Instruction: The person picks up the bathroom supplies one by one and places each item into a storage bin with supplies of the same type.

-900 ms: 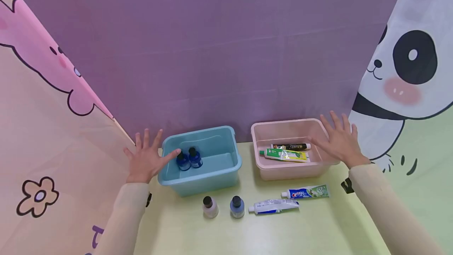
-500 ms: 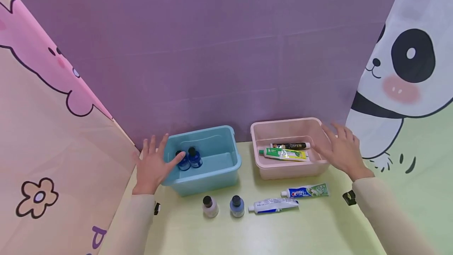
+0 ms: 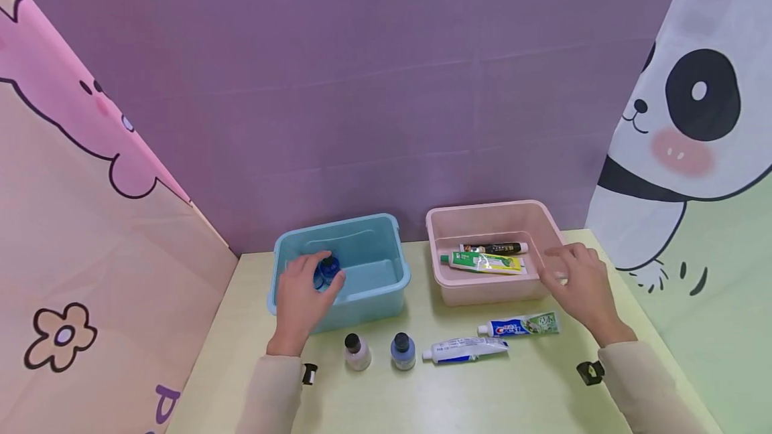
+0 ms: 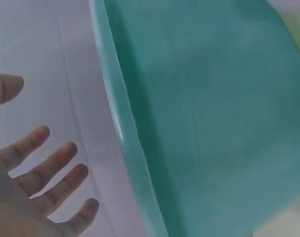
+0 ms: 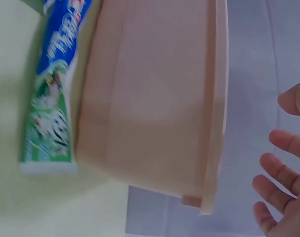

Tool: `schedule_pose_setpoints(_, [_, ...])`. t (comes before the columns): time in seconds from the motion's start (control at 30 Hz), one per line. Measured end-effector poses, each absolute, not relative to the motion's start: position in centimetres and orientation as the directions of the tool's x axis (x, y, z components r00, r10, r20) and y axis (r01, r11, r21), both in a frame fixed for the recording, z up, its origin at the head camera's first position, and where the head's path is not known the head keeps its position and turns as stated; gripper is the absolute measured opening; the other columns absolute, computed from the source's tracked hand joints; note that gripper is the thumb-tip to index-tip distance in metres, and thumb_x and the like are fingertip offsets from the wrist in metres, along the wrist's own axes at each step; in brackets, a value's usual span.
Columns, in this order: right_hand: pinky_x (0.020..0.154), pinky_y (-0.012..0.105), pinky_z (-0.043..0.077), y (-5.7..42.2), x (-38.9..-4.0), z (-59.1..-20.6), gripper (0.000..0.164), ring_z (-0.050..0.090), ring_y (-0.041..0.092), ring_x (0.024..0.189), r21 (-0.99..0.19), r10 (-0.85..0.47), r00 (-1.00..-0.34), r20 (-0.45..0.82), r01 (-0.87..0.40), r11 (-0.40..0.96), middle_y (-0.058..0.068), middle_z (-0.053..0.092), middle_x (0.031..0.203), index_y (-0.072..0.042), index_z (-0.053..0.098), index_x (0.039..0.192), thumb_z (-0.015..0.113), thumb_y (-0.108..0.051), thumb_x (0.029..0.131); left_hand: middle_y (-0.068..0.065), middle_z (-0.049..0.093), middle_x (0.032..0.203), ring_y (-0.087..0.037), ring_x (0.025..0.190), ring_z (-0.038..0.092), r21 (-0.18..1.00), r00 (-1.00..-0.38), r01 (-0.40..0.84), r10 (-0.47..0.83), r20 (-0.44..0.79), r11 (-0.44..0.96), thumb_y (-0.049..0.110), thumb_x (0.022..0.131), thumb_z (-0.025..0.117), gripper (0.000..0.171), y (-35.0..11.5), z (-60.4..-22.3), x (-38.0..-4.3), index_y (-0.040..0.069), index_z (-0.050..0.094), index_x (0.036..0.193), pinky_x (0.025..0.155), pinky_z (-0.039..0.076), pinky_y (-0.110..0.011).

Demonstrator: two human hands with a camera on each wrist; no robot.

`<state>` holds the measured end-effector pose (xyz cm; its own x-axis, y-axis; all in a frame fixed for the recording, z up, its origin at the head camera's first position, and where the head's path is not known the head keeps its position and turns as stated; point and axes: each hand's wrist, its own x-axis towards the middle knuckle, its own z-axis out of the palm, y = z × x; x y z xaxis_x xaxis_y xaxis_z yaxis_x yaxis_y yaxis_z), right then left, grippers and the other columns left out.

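Observation:
My left hand hovers over the near left side of the blue basket, thumb and fingers spread apart with nothing between them. Beyond its fingertips, inside the basket, are two dark blue bottles, partly hidden by the hand. Over the right end of the pink basket hangs my right hand, its fingers loosely bent and holding nothing. A black toothpaste tube and a green and yellow toothpaste tube lie in that basket. In both wrist views the fingers stand apart from the basket walls.
In front of the baskets stand a pale pink bottle and a blue-grey bottle, both black-capped. To their right lie a white and blue toothpaste tube and a blue and green toothpaste tube. A purple cloth wall rises behind.
My left hand has moved right, from beside the blue basket to over it. My right hand has come lower and nearer, its fingers more bent. The bottles and tubes stay in place.

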<state>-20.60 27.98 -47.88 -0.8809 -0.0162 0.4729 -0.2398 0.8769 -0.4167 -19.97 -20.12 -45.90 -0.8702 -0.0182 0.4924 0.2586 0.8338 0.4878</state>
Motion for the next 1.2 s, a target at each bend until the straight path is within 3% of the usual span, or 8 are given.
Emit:
schedule_pose_setpoints(0.2, [0.085,0.057,0.044,27.1,-19.1,-49.4,0.022,0.057,0.037,0.099,-0.466,0.000,-0.866,0.500,-0.269,0.843,0.017,0.068,0.102,-0.002,0.072,0.106,0.072,-0.014,0.087,-0.007,0.071,0.117,-0.028,0.110,0.060,0.593,-0.864,0.307,-0.044,0.502,0.745,0.031,0.092,0.074,0.031,-17.1,-46.8,-19.0,0.016,0.072,0.119,0.095,0.051,-0.051])
schedule_pose_setpoints(0.6, [0.076,0.046,0.054,25.6,-17.4,-53.1,0.014,0.062,0.026,0.090,-0.494,-0.027,-0.915,0.404,-0.242,0.835,0.009,0.068,0.097,-0.006,0.070,0.102,0.072,-0.011,0.089,-0.008,0.072,0.100,-0.022,0.093,0.067,0.713,-0.820,0.426,-0.097,0.565,0.556,0.013,0.090,0.076,0.018,-10.6,-48.6,-17.5,0.014,0.073,0.107,0.079,0.058,-0.038])
schedule_pose_setpoints(0.73, [0.078,0.046,0.054,25.4,-17.5,-54.3,0.017,0.062,0.026,0.093,-0.514,-0.045,-0.940,0.337,-0.224,0.828,0.009,0.068,0.099,-0.005,0.071,0.105,0.072,-0.013,0.090,-0.011,0.072,0.099,-0.025,0.092,0.068,0.763,-0.834,0.428,-0.114,0.539,0.484,0.009,0.090,0.075,0.017,-8.5,-49.0,-17.2,0.008,0.073,0.106,0.080,0.059,-0.041])
schedule_pose_setpoints(1.0, [0.082,0.049,0.053,25.5,-17.7,-56.0,0.029,0.060,0.029,0.098,-0.480,-0.107,-0.968,0.229,-0.207,0.853,0.010,0.067,0.107,-0.004,0.071,0.111,0.078,-0.019,0.087,-0.008,0.071,0.099,-0.029,0.094,0.068,0.828,-0.866,0.396,-0.138,0.480,0.396,0.009,0.089,0.074,0.017,-4.7,-49.5,-17.2,0.011,0.073,0.105,0.083,0.059,-0.039])
schedule_pose_setpoints(1.2, [0.081,0.050,0.051,25.8,-17.9,-57.1,0.031,0.058,0.030,0.098,-0.446,-0.134,-0.968,0.211,-0.217,0.869,0.009,0.065,0.108,-0.007,0.072,0.110,0.081,-0.020,0.083,-0.009,0.070,0.110,-0.028,0.103,0.067,0.877,-0.899,0.335,-0.163,0.407,0.344,0.010,0.090,0.074,0.023,-2.6,-50.0,-17.4,0.009,0.071,0.113,0.089,0.058,-0.043])
